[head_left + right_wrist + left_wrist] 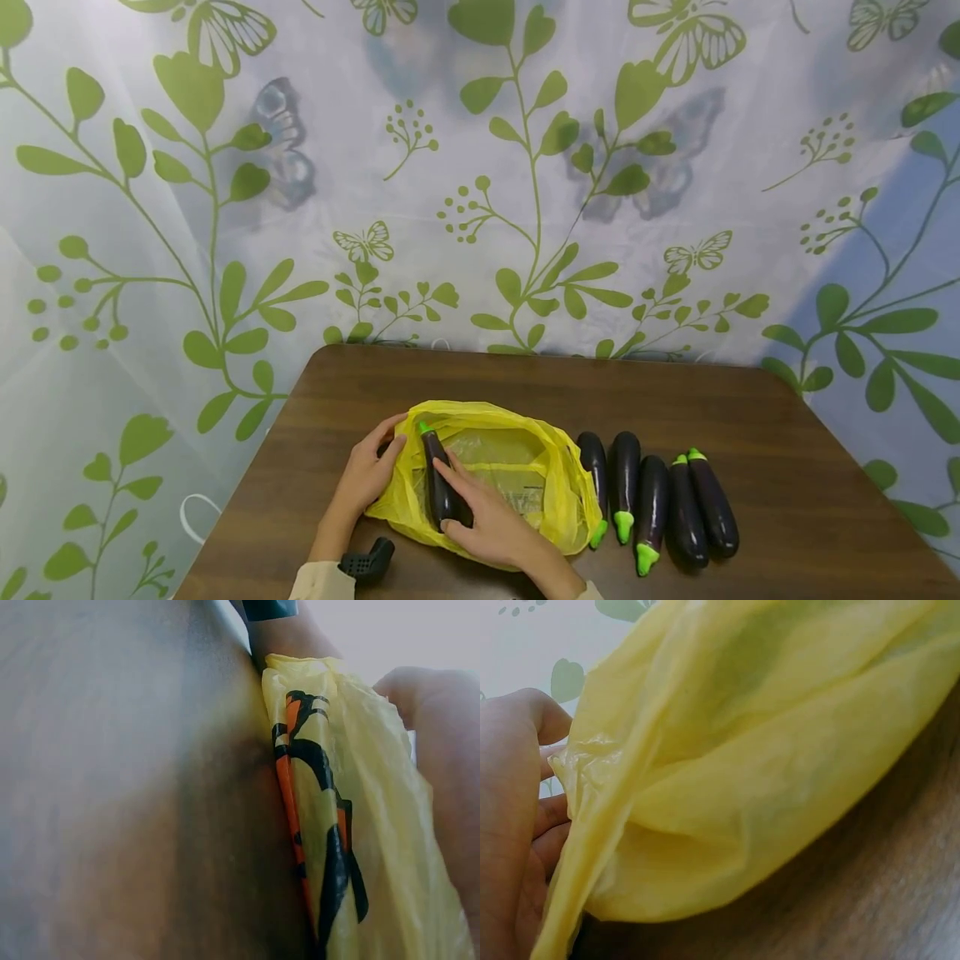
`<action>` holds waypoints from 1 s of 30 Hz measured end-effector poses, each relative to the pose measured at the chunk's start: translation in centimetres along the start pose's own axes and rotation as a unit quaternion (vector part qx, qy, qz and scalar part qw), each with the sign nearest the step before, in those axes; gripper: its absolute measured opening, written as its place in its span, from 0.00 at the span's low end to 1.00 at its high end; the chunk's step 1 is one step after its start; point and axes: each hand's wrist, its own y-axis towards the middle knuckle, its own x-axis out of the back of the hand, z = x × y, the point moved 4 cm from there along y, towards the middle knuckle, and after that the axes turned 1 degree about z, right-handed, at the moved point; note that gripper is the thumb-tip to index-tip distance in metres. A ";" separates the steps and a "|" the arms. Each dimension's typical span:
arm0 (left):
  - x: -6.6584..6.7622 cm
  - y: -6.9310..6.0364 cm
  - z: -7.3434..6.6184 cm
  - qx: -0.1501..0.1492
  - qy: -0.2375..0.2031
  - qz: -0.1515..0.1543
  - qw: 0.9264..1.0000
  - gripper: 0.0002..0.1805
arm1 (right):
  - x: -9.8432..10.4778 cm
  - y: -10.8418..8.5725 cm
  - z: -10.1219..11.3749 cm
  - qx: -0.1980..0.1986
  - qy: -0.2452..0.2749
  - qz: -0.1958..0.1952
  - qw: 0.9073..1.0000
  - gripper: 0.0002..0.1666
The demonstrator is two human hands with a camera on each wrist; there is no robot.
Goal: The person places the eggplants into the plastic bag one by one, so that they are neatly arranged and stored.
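Observation:
A yellow plastic bag [566, 467] lies on the table with its mouth spread wide. My left hand [369, 468] holds the bag's left rim; in the left wrist view the thumb and fingers sit at the edge of the yellow film [727, 795]. Inside the mouth, at the left, is a dark eggplant [433, 458] with a bright green stem end pointing away from me. My right hand [487, 517] grips this eggplant, fingers along its side and thumb near its lower end. In the right wrist view, the bag's printed side [360, 787] hides the eggplant.
Several more eggplants [652, 500] lie side by side right of the bag, the nearest partly behind it. The brown wooden table [810, 492] ends at a patterned curtain [420, 275]. A black strap device [367, 560] is at my left wrist.

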 end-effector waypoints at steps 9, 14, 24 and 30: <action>0.0 0.1 -0.1 0.003 0.000 -0.001 1.000 0.22 | -0.2 0.2 -0.6 0.004 0.054 -0.027 0.998 0.48; 0.1 0.0 -0.1 0.007 0.000 0.004 1.000 0.22 | -0.2 0.2 -0.4 0.009 0.020 -0.032 0.999 0.46; 0.1 0.1 0.4 0.003 -0.004 0.007 1.000 0.22 | -0.3 0.1 -0.1 0.006 -0.010 -0.016 1.000 0.43; 0.2 0.4 0.1 0.007 -0.003 0.011 1.000 0.22 | 0.1 0.1 0.2 -0.006 0.000 -0.022 1.000 0.43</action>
